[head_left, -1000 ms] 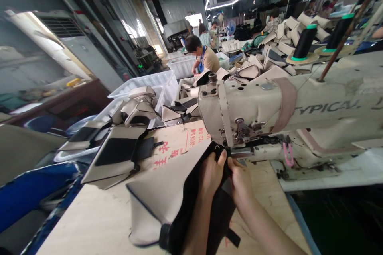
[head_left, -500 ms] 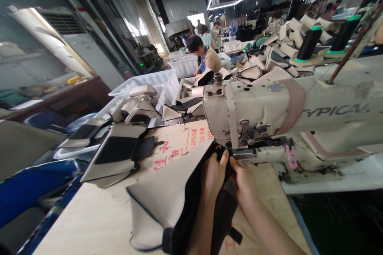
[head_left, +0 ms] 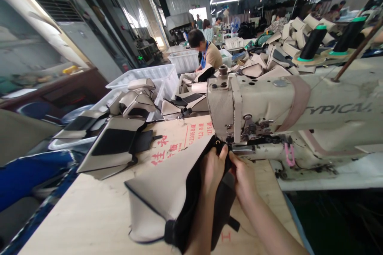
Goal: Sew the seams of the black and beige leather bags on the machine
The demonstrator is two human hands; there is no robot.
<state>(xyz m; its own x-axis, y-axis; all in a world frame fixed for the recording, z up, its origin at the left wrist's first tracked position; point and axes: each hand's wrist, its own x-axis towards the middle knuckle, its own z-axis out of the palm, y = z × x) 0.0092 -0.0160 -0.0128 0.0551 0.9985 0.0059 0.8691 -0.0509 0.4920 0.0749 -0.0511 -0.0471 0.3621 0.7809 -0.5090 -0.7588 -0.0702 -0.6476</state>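
A beige bag piece with black trim (head_left: 161,183) lies across the wooden board, its far end under the head of the sewing machine (head_left: 224,107). My left hand (head_left: 213,169) is closed on the black edge of the piece, thumb and fingers just before the needle area. Close beside it on the right, my right hand (head_left: 243,175) pinches the same black material. The needle itself is hidden. A dark flap (head_left: 224,203) hangs between my forearms.
Another beige and black piece (head_left: 115,143) lies at the board's left. Behind stand white plastic bins (head_left: 170,75) with similar pieces. Black thread cones (head_left: 312,44) stand at the right. A person (head_left: 209,53) sits beyond the machine.
The view has shifted slightly, so the machine appears a little further right and the board a little higher. Both hands keep their hold on the piece at nearly the same spot.
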